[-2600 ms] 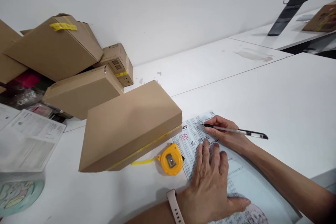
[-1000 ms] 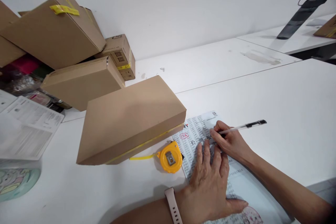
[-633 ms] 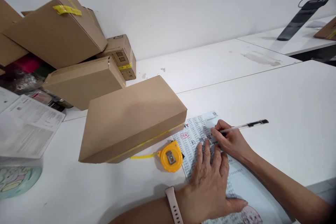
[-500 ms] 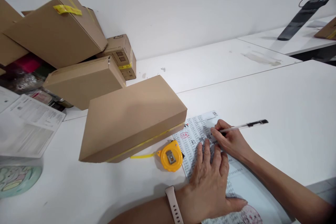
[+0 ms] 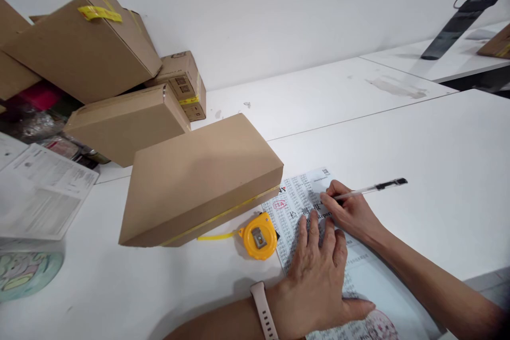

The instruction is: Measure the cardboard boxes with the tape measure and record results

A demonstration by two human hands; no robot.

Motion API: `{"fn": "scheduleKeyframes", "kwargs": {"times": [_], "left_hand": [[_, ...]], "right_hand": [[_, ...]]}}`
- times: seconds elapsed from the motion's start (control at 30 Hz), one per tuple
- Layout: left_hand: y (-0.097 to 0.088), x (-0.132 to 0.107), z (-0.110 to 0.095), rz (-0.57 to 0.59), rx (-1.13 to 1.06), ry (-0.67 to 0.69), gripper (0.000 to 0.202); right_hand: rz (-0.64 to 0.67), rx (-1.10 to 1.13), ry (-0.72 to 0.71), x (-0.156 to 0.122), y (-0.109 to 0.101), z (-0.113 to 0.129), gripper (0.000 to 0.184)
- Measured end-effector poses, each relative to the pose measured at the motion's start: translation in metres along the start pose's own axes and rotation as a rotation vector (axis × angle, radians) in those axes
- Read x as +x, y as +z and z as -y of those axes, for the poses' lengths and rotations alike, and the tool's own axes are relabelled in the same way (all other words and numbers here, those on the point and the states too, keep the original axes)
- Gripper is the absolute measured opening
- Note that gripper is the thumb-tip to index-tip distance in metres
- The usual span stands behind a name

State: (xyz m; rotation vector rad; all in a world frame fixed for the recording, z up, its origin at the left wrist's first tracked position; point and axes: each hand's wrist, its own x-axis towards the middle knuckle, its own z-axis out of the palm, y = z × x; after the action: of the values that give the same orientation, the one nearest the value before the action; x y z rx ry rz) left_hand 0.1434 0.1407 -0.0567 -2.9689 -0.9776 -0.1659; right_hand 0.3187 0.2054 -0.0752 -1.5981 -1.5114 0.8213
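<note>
My right hand (image 5: 353, 210) grips a pen (image 5: 372, 189) with a clear barrel and black end, its tip low over the printed sheet (image 5: 292, 183). Fingers hide the tip itself. Spread flat on the same paper, my left hand (image 5: 319, 276) holds nothing and has a pale pink band at its wrist. Handwriting in columns covers much of the sheet, around large printed characters and red stamps. Just left of the paper lies a yellow tape measure (image 5: 260, 236), with a short length of its tape out. A closed cardboard box (image 5: 203, 180) rests behind it.
More cardboard boxes (image 5: 127, 122) are piled at the back left. Printed papers (image 5: 56, 191) and a round, pale green patterned object (image 5: 32, 273) lie at the left. A dark bottle (image 5: 454, 29) stands far right on the white table (image 5: 418, 138), near the wall.
Both hands stay in nearly the same places. The pen's rear end has tipped very slightly upward, and the view has shifted a little.
</note>
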Motion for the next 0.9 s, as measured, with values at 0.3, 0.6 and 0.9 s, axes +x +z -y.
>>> {"fn": "scheduleKeyframes", "kwargs": {"times": [0.3,0.6,0.9], "left_hand": [[0.0006,-0.0010,0.0001,-0.009,0.000,-0.001,0.099],[0.0007,-0.0011,0.0000,-0.019,-0.004,-0.001,0.098],[0.0004,-0.0015,0.0000,-0.039,-0.007,-0.004,0.099]], "right_hand": [[0.001,-0.009,-0.005,0.0010,-0.0002,0.0008,0.031],[-0.011,-0.004,0.003,0.0006,-0.0012,0.0048,0.030],[-0.036,-0.021,0.016,0.0000,-0.0014,0.0015,0.028]]}}
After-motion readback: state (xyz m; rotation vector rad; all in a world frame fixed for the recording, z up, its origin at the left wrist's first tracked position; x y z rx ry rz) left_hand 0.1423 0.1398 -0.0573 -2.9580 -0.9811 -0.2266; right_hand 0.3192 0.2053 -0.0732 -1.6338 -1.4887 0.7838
